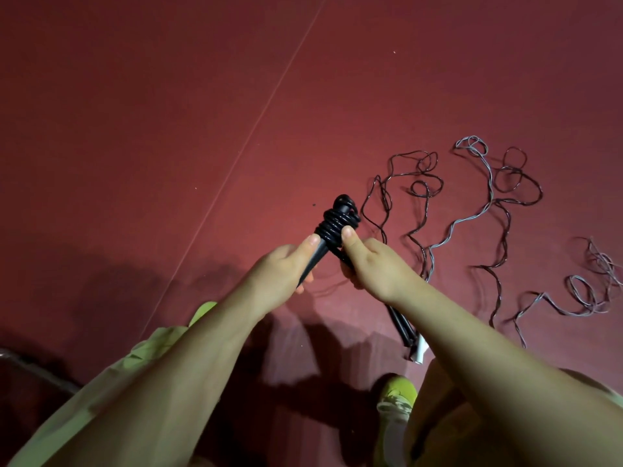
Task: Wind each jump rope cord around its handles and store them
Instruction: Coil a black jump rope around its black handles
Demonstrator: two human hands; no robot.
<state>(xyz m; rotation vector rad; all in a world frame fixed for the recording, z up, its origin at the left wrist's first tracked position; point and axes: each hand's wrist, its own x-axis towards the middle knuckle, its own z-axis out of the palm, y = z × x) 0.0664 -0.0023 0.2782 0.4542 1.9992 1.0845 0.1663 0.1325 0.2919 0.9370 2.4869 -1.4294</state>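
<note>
I hold a pair of black jump rope handles point(318, 252) above the red floor, with black cord point(337, 222) coiled in several turns round their upper end. My left hand point(279, 269) grips the lower part of the handles, thumb lying along them. My right hand point(371, 264) grips the bundle from the right, thumb pressed against the coil. Loose jump ropes lie tangled on the floor to the right: a dark cord point(397, 183) and a grey cord point(488, 183). More handles point(409, 335), black with a white tip, lie on the floor under my right forearm.
The red floor point(168, 129) has a thin pale seam line point(256, 126) running diagonally. More grey cord point(593, 291) loops at the far right. My knees in light green trousers and a yellow-green shoe point(397, 396) are at the bottom.
</note>
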